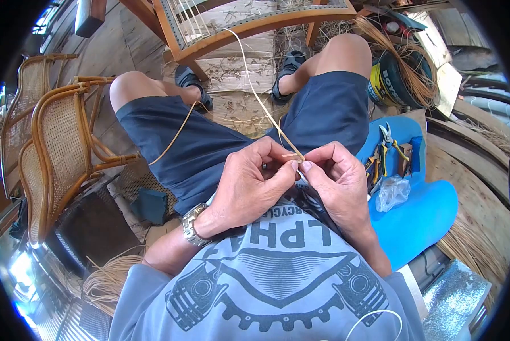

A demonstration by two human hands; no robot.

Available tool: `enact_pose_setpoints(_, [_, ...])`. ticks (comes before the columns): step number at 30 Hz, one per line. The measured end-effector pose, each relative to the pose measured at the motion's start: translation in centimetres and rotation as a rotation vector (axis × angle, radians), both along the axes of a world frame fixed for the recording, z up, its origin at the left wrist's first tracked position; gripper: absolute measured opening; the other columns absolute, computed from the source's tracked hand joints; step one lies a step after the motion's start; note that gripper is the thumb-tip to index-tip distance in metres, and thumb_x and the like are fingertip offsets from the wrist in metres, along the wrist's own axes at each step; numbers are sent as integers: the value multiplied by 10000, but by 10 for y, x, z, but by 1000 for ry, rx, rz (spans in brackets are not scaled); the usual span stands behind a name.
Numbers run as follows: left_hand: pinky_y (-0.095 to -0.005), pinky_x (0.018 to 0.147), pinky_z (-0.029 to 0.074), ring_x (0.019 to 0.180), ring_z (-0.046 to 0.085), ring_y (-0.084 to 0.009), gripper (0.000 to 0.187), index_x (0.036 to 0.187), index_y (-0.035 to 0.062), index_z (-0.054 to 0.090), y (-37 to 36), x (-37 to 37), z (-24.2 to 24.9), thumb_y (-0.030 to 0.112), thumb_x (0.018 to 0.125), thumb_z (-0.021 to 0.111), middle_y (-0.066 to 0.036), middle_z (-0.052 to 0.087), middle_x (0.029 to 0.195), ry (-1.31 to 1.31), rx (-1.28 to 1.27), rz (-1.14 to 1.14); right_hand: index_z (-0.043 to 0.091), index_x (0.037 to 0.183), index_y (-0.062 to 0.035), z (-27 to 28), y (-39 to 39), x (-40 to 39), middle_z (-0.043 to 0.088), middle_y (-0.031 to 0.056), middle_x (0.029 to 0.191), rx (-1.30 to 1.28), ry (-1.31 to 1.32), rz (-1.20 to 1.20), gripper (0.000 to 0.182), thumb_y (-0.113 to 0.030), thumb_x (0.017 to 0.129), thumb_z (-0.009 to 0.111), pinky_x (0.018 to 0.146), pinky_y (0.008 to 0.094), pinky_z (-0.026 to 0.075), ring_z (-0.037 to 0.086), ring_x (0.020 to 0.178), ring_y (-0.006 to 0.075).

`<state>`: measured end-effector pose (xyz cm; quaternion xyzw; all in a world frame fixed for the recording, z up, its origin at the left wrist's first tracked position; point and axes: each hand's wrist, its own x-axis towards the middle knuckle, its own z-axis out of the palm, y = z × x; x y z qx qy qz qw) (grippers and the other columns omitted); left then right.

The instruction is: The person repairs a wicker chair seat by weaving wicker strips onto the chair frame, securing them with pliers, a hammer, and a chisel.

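Both my hands meet in front of my shirt, fingertips nearly touching. My left hand, with a metal watch at the wrist, pinches a pale cane strand between thumb and forefinger. My right hand pinches the same strand from the other side, close to its short end or loop. From there the strand runs up to the wooden frame at the top, which has a row of small holes and several strands stretched across its left part. Another thin strand curves over my left thigh.
Cane-backed chairs stand at the left. At the right, a blue plastic seat holds pruning shears, other tools and a clear plastic bag. Cane bundles lie by a dark bucket and at lower left. Scraps litter the floor.
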<state>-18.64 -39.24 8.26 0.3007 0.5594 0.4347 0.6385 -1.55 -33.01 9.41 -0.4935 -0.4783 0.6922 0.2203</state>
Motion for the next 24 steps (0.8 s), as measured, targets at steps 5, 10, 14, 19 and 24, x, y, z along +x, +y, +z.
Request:
enact_pose_setpoints(5, [-233,743,568,846,680,-109,119,1031,-35,591,0,-1,0,71,981,609,-116,684,1005,-15,-9,4,626,950,10,0,1,-1,692,52,864,-24,7,-7,43,0,912,645,725,228,510,645,793,73])
enact_pose_setpoints(10, [-247,784,577,885,681,-119,115,1028,-36,589,-2,-1,-3,68,983,609,-117,683,1029,-71,-14,23,621,955,12,1,2,-3,691,58,866,-37,29,-19,38,3,922,637,726,225,511,647,795,78])
enact_pose_setpoints(14, [-254,825,578,917,674,-112,121,1044,-37,599,-4,-3,-5,65,981,613,-117,688,1043,-95,-4,4,618,953,13,1,2,-3,690,61,871,-65,34,-13,33,7,924,634,730,228,514,652,799,83])
enact_pose_setpoints(19, [-227,773,553,875,646,-72,138,1043,-43,619,-4,0,-3,71,965,627,-92,695,988,-88,-3,61,616,953,13,-4,0,-4,690,64,876,-13,28,-1,37,9,921,633,735,232,517,656,805,89])
enact_pose_setpoints(24, [-239,806,565,892,651,-84,152,1080,-41,616,-4,0,-5,70,975,619,-102,690,1020,-25,16,38,617,952,10,-5,-2,-5,690,61,879,27,11,1,37,8,919,633,737,233,517,657,807,91])
